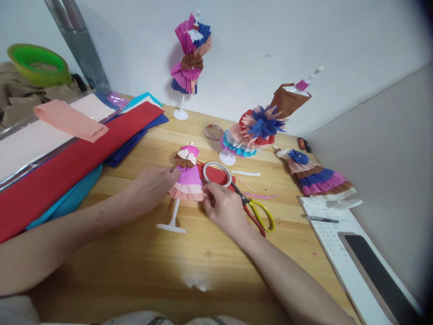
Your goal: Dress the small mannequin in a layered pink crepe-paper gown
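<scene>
A small dress form wears a pink and purple crepe paper dress (190, 177) with a brown and cream bow at the waist and ruffled cream and peach tiers at the hem. It lies tilted on the wooden table, its white stand (172, 228) toward me. My left hand (152, 186) closes its fingertips on the dress's left side, just below the bow. At the right end of the hem, my right hand (225, 208) pinches the ruffle between thumb and fingers. Beside that hand are a roll of tape (217, 164) and scissors (259, 212) with red and yellow handles.
Folded crepe paper (84, 160) fills the left side, near a bottle (79, 43) and a green tape roll (39, 56). Dressed forms (192, 63) stand at the back; another dress (318, 176) lies at right. A phone (379, 271) and pen (321, 219) rest on white paper.
</scene>
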Motion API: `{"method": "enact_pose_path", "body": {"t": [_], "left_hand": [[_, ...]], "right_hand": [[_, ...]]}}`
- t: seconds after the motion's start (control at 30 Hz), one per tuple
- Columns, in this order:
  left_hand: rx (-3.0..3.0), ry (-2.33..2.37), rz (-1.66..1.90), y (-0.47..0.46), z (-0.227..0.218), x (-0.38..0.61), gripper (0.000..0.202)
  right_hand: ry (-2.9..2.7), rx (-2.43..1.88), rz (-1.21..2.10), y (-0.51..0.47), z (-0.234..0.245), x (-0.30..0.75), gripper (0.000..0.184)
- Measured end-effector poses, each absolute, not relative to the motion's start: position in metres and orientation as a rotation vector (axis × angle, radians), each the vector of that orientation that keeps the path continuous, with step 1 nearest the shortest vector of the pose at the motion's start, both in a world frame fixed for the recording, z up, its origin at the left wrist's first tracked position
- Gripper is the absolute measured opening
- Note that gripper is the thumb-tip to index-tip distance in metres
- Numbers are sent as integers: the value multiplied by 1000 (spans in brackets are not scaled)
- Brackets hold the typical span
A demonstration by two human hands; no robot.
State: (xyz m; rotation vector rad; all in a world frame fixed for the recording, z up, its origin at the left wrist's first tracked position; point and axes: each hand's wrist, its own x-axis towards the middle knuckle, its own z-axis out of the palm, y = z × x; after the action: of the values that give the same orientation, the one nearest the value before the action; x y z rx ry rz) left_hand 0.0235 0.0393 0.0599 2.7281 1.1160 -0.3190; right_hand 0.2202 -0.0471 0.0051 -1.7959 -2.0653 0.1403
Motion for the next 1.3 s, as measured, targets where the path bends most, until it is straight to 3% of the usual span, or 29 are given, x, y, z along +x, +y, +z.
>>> {"method": "enact_pose_path", "body": {"t": [0.2,0.43,0.7,0.9,1.1,1.3], "left_hand": [[2831,1090,-366,35,59,23,40],[2840,1039,-206,33,65,22,28],[2862,940,-350,39,62,17,30],[2792,857,-489,39,80,10,24],[3028,588,-54,36,65,7,18],[3109,537,193,31,49,16,15]], "right_hand": [[-2225,-1823,14,-47,7,218,14],[-2243,-1684,-206,-49,6,214,7],[-2127,-1538,29,-50,0,221,15],[-2058,-1468,-28,-58,7,215,16],[-2195,-1416,-206,-57,8,206,32],[-2221,-1375,-282,-49,-2,205,25]]}}
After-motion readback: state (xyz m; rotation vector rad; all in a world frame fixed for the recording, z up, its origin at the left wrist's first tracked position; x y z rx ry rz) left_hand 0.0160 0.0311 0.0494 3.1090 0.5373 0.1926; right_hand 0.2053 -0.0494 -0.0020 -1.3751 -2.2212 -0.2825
